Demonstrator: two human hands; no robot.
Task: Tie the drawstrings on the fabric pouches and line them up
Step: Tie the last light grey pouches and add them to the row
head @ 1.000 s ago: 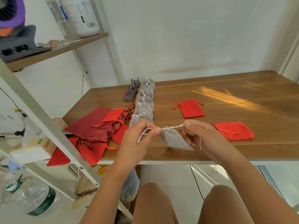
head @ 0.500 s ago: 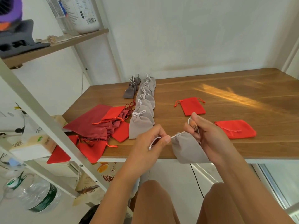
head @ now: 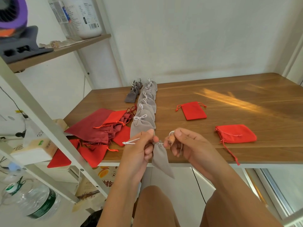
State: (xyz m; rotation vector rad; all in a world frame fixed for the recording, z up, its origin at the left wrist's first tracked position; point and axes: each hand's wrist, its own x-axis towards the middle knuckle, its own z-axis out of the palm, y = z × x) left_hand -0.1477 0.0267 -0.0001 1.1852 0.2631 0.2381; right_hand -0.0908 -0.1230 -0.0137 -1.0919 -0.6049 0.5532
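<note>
Premises appear domestic, a room in a home used for light handwork. A wood-topped bench stands in the corner against plain white walls. At its left edge stands a white-framed shelf unit holding a large labelled white container. Below, on the floor, lie a plastic water bottle and printed cartons.

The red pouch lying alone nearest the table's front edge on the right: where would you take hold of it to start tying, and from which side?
Grip the red pouch at its gathered mouth on the left end, coming from the left and above with the right hand. The body lies flat on the table, offering little to pinch, while the puckered mouth bunches up and its cords trail off toward the front edge.
</note>
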